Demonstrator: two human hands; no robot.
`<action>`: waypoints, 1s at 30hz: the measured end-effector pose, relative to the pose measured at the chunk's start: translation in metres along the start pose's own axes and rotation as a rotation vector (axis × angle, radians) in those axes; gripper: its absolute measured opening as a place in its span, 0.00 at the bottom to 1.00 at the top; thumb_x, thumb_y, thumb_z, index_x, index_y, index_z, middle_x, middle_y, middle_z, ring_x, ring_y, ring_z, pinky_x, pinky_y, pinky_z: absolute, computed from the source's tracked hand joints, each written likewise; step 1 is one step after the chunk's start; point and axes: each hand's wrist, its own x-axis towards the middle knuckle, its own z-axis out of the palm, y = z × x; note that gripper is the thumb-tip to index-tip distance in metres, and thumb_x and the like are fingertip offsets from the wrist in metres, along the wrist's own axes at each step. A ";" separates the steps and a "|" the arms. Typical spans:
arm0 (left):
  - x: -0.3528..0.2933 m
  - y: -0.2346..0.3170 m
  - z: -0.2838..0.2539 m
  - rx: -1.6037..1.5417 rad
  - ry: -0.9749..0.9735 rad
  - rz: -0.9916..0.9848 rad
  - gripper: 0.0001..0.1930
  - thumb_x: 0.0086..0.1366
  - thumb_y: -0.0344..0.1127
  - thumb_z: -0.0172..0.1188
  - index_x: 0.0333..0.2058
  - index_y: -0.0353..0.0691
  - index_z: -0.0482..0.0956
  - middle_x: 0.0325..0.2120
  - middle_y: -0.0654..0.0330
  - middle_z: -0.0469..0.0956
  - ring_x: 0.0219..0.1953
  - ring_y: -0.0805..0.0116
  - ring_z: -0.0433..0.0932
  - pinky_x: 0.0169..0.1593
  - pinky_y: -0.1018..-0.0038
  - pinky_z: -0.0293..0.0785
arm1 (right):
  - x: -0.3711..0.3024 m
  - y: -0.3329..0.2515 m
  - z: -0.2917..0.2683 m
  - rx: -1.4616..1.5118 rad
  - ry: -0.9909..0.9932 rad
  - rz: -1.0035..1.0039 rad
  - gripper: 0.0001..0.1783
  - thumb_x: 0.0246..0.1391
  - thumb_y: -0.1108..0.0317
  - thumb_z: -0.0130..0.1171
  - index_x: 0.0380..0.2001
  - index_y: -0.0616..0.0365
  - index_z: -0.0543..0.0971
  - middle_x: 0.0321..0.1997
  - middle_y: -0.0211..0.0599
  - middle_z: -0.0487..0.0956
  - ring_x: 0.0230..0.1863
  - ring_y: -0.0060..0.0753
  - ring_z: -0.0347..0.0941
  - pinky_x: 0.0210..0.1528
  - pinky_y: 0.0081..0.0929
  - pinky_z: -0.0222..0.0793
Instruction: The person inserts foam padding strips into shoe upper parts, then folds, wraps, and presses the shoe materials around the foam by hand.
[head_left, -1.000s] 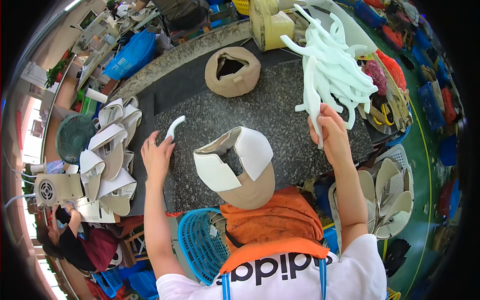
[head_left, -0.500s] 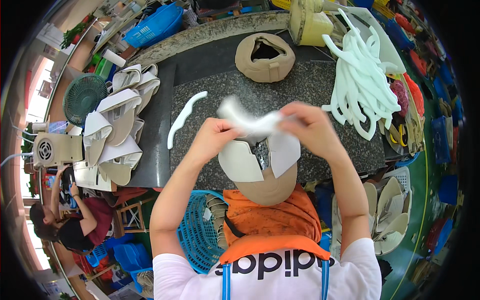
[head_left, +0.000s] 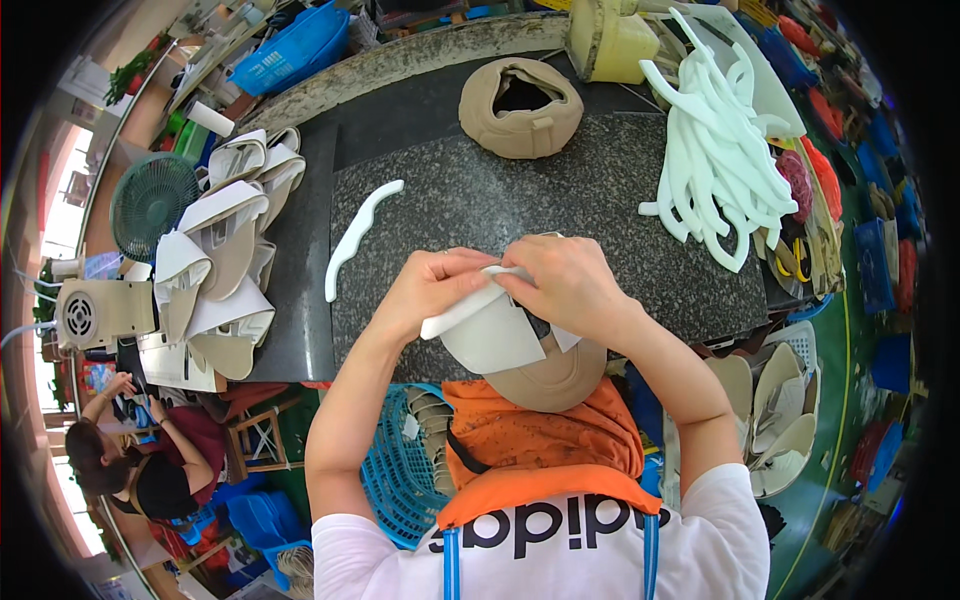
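Both my hands meet over a tan-and-white shoe upper (head_left: 505, 350) at the near edge of the dark granite table (head_left: 600, 200). My left hand (head_left: 435, 290) pinches the left end of a white foam strip (head_left: 458, 313) lying across the upper. The strip's right end, on top of the upper, is gripped by my right hand (head_left: 565, 285). Part of the upper is hidden under my fingers. An orange cloth (head_left: 530, 440) covers my lap below it.
A loose white curved strip (head_left: 355, 240) lies left of my hands. Several white strips (head_left: 720, 150) are piled at the right, a tan upper (head_left: 520, 105) at the back. Stacked uppers (head_left: 220, 260) and a fan (head_left: 150, 200) stand left. Blue basket (head_left: 395, 470) below; another person (head_left: 130, 470) lower left.
My right hand left the pile of white strips with one strip and came to the middle. My left hand left the table and joined it. Both now hold the strip on the upper.
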 end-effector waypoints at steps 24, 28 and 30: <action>0.167 0.044 0.026 0.936 0.355 0.453 0.16 0.50 0.29 0.66 0.39 0.38 0.77 0.35 0.57 0.75 0.39 0.58 0.75 0.44 0.69 0.69 | -0.036 0.066 -0.046 0.118 0.253 0.156 0.10 0.43 0.64 0.64 0.25 0.54 0.75 0.30 0.32 0.72 0.34 0.37 0.69 0.39 0.32 0.63; 0.162 0.038 0.013 0.754 0.244 0.396 0.16 0.49 0.25 0.66 0.39 0.37 0.76 0.35 0.58 0.74 0.39 0.63 0.74 0.45 0.73 0.68 | -0.037 0.068 -0.056 0.205 0.172 0.191 0.11 0.42 0.67 0.65 0.28 0.55 0.75 0.31 0.34 0.74 0.33 0.40 0.69 0.37 0.34 0.63; 0.159 0.033 0.013 0.722 0.272 0.392 0.17 0.49 0.24 0.66 0.39 0.37 0.76 0.36 0.58 0.74 0.40 0.62 0.74 0.45 0.73 0.68 | -0.034 0.070 -0.063 0.276 0.105 0.195 0.11 0.42 0.65 0.65 0.27 0.55 0.74 0.29 0.34 0.72 0.32 0.38 0.70 0.36 0.32 0.66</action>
